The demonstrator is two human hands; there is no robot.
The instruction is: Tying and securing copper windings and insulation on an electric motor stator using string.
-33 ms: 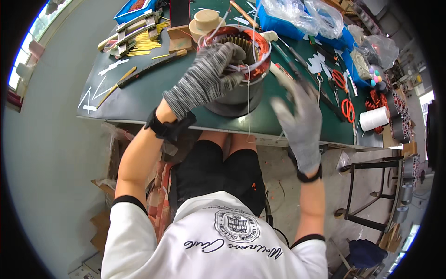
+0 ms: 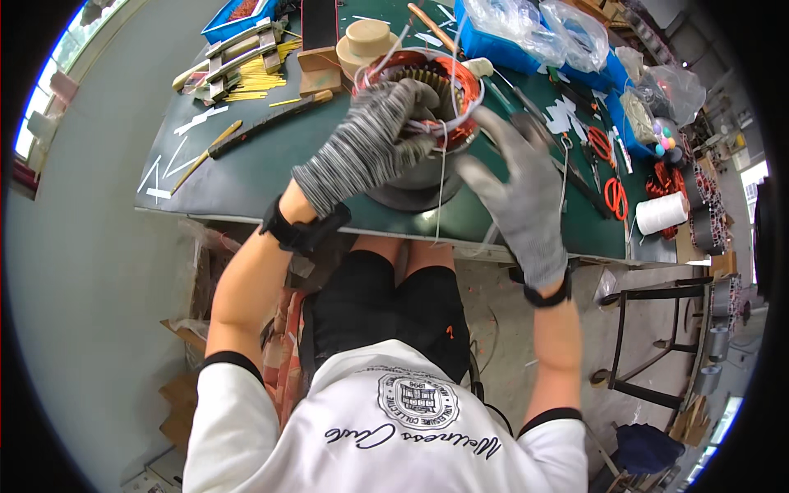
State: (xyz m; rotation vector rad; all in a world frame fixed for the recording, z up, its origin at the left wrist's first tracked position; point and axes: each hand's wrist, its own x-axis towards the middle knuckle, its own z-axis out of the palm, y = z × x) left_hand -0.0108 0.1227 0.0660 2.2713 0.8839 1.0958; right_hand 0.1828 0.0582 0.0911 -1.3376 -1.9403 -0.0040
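On the green table in front of me stands a motor stator with a ring of copper windings [image 2: 470, 86] on top. White lacing cord [image 2: 442, 177] runs round the windings, and a loose length hangs down the near side. My left hand [image 2: 370, 140], in a striped grey glove, is closed over the near left part of the ring, with fingers inside the bore and thumb at the near rim. Close to the ring's right side is my right hand [image 2: 522, 197], in a plain grey glove, slightly blurred. Its fingers are apart and I see nothing held in them.
Blue bins [image 2: 485, 37] with plastic bags stand at the back right. Red-handled scissors [image 2: 615, 197], paper slips [image 2: 561, 113] and a white thread spool [image 2: 660, 214] lie right. A dark stick [image 2: 271, 123], yellow strips [image 2: 256, 80] and a beige round block [image 2: 367, 39] are left and behind.
My right hand has moved up and left, closer to the ring of windings. The left hand keeps its hold with only a slight shift.
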